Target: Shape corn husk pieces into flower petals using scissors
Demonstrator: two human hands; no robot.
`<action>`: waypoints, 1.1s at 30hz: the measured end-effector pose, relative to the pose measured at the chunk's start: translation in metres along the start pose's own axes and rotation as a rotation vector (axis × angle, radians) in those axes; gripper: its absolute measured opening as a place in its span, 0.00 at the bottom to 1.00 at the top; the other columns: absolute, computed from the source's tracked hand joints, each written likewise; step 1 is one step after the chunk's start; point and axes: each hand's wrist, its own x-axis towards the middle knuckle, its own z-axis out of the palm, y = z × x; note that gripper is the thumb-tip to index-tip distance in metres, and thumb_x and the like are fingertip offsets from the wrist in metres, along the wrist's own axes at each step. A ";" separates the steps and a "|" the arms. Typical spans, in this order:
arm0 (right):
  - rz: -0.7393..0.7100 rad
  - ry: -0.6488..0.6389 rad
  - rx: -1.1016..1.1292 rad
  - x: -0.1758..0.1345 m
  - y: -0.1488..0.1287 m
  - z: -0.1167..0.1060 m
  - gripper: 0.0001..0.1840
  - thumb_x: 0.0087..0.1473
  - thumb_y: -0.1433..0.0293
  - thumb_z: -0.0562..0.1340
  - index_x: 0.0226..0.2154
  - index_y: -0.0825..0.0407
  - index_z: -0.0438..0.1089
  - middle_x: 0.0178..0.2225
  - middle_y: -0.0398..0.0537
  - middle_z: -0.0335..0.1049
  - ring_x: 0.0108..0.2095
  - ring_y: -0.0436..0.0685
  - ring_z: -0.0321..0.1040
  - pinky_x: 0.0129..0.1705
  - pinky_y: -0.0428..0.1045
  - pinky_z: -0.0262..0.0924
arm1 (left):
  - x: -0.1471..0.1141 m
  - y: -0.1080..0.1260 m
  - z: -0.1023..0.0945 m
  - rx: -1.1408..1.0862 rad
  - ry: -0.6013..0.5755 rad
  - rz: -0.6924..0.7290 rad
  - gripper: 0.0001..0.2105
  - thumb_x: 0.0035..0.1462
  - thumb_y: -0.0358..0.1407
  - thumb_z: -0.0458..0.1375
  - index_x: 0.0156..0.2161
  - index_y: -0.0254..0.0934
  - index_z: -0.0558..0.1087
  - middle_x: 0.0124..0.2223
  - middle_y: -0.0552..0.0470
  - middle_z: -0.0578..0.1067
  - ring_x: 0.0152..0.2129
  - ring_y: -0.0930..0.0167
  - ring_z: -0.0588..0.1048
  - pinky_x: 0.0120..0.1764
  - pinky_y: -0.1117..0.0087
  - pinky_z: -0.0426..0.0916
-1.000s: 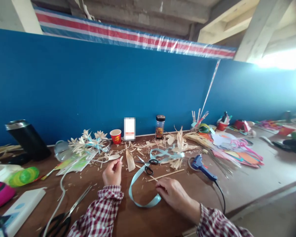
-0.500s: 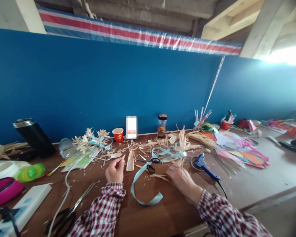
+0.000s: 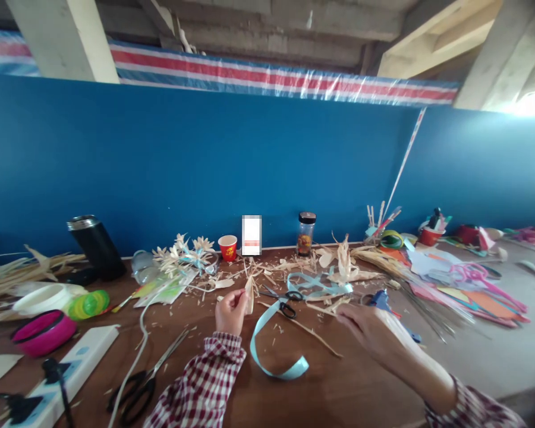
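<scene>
My left hand [image 3: 230, 313] is closed in a pinch at the middle of the brown table. A small pale sliver seems to be between its fingertips, against the upright tan piece of corn husk [image 3: 250, 295] beside them. My right hand [image 3: 374, 336] is farther right, back up and fingers stretched to the left, with nothing visible in it. It partly covers the blue glue gun [image 3: 381, 298]. A dried strip [image 3: 321, 309] ends by its fingertips. Between the hands lie small black-handled scissors [image 3: 288, 309] and a light blue ribbon [image 3: 259, 342].
Large scissors [image 3: 136, 389] and a white power strip [image 3: 66, 380] lie at left, near a black flask [image 3: 98, 246]. A red paper cup [image 3: 227, 248], a lidded jar [image 3: 305, 235] and husk flowers [image 3: 182, 255] line the blue partition [image 3: 258, 148]. Coloured paper [image 3: 477, 297] lies right.
The view has shifted a little to the left. My right hand has moved right, off a dried strip that stays on the table, toward the glue gun. My left hand has moved against the husk.
</scene>
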 end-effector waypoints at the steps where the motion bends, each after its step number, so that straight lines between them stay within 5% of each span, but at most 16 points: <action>1: -0.021 -0.049 0.076 0.006 -0.006 0.002 0.12 0.58 0.65 0.53 0.33 0.47 0.72 0.27 0.46 0.74 0.26 0.54 0.70 0.28 0.46 0.59 | -0.001 0.003 0.004 -0.051 -0.021 -0.043 0.16 0.40 0.47 0.63 0.28 0.33 0.75 0.21 0.52 0.75 0.14 0.75 0.68 0.17 0.75 0.64; 3: -0.021 -0.044 0.246 0.022 -0.024 0.014 0.14 0.61 0.65 0.50 0.41 0.49 0.69 0.33 0.48 0.74 0.30 0.54 0.70 0.33 0.47 0.61 | -0.003 0.008 0.011 -0.137 -0.048 -0.119 0.16 0.39 0.47 0.63 0.26 0.33 0.74 0.19 0.54 0.73 0.13 0.77 0.65 0.17 0.77 0.62; 7: -0.073 -0.019 0.468 0.058 -0.060 0.060 0.12 0.60 0.66 0.52 0.33 0.52 0.68 0.28 0.46 0.71 0.28 0.52 0.67 0.31 0.44 0.59 | -0.005 0.015 0.023 -0.193 -0.105 -0.158 0.16 0.39 0.46 0.64 0.27 0.32 0.73 0.20 0.55 0.71 0.14 0.79 0.64 0.17 0.78 0.59; 15: -0.046 0.016 0.612 0.085 -0.065 0.118 0.18 0.61 0.63 0.50 0.38 0.52 0.74 0.34 0.51 0.75 0.34 0.56 0.71 0.37 0.46 0.62 | -0.017 0.017 0.035 0.045 -0.190 0.089 0.13 0.47 0.42 0.59 0.29 0.31 0.75 0.22 0.50 0.74 0.18 0.71 0.70 0.24 0.72 0.64; 20: -0.080 0.004 0.699 0.077 -0.053 0.123 0.18 0.60 0.65 0.52 0.49 0.52 0.68 0.43 0.54 0.74 0.41 0.59 0.71 0.44 0.51 0.64 | -0.024 0.015 0.035 0.097 -0.155 0.133 0.12 0.50 0.40 0.57 0.30 0.32 0.75 0.25 0.47 0.77 0.22 0.67 0.74 0.28 0.68 0.68; 24: -0.103 -0.020 0.656 0.073 -0.057 0.115 0.20 0.57 0.68 0.55 0.52 0.50 0.64 0.37 0.51 0.76 0.35 0.57 0.73 0.39 0.50 0.65 | -0.025 0.015 0.031 0.091 -0.167 0.110 0.11 0.51 0.39 0.56 0.30 0.32 0.75 0.26 0.48 0.77 0.23 0.68 0.74 0.28 0.69 0.68; 33: -0.074 -0.006 0.818 0.070 -0.064 0.114 0.11 0.56 0.67 0.58 0.39 0.50 0.74 0.37 0.50 0.75 0.37 0.57 0.71 0.41 0.49 0.65 | -0.031 0.015 0.028 0.175 -0.211 0.173 0.11 0.52 0.39 0.56 0.32 0.33 0.75 0.26 0.48 0.76 0.22 0.69 0.73 0.25 0.72 0.68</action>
